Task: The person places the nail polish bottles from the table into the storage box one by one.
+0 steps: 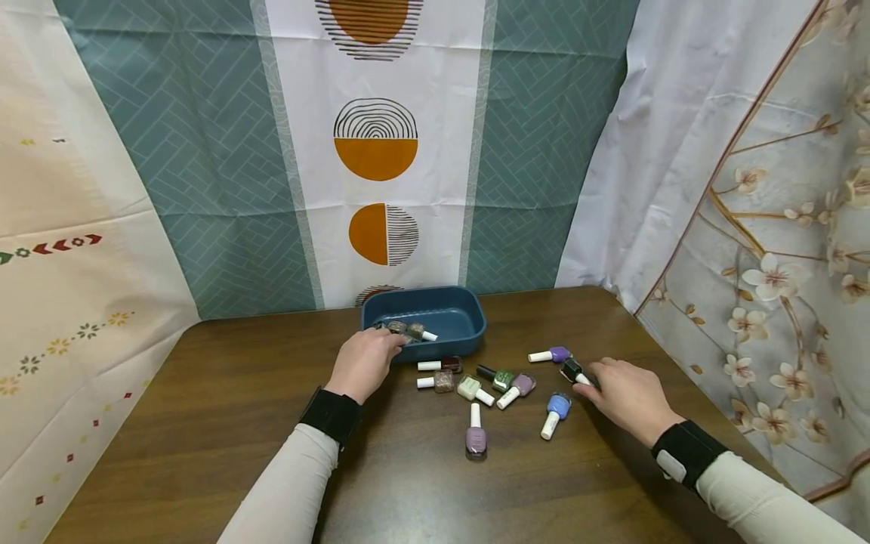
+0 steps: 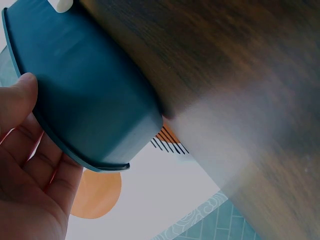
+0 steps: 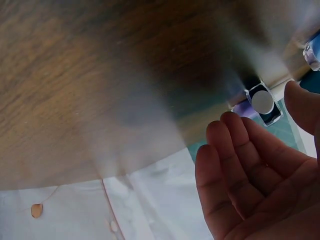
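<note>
Reaching with our right hand, fingers relaxed, we touch a dark bottle lying flat, cap toward the palm. Our left hand, holding nothing, rests at the bin, bottles inside beyond its fingertips.

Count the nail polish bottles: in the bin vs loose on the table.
In the blue bin: 2, a dark glittery pair by the left hand.
Loose on the table: 9, including the dark bottle at the right hand.
Total: 11.
</note>
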Tool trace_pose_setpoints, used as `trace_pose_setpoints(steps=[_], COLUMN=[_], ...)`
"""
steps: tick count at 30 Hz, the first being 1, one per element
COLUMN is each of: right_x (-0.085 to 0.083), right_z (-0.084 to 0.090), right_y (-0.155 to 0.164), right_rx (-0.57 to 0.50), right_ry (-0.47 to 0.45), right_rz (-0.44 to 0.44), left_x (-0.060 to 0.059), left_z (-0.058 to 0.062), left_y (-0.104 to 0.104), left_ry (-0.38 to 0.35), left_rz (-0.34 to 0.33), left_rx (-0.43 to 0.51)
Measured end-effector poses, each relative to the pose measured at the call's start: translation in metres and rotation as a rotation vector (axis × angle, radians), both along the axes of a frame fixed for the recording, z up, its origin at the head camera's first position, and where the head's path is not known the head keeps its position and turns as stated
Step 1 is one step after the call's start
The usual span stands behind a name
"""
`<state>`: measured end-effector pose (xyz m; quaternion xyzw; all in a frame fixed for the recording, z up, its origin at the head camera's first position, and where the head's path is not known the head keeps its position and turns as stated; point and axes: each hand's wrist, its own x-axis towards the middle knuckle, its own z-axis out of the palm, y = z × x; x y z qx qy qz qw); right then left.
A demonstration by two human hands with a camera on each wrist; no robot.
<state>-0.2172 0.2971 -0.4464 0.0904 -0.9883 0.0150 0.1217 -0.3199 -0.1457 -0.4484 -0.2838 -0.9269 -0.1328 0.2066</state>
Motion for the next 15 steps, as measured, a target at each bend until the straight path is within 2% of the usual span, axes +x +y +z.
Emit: trace_pose_setpoints(steps=[15], right_x=[-0.0006], right_z=[-0.0050], right_y=[0.0012], right_rx=[0.013], right_ry=[-0.029], right_rz=[-0.018], left_x=[0.0008], left_z=[0.0008], left_y=[0.0000], left_ry=[-0.022], left_rz=[0.012], left_rx=[-0.002])
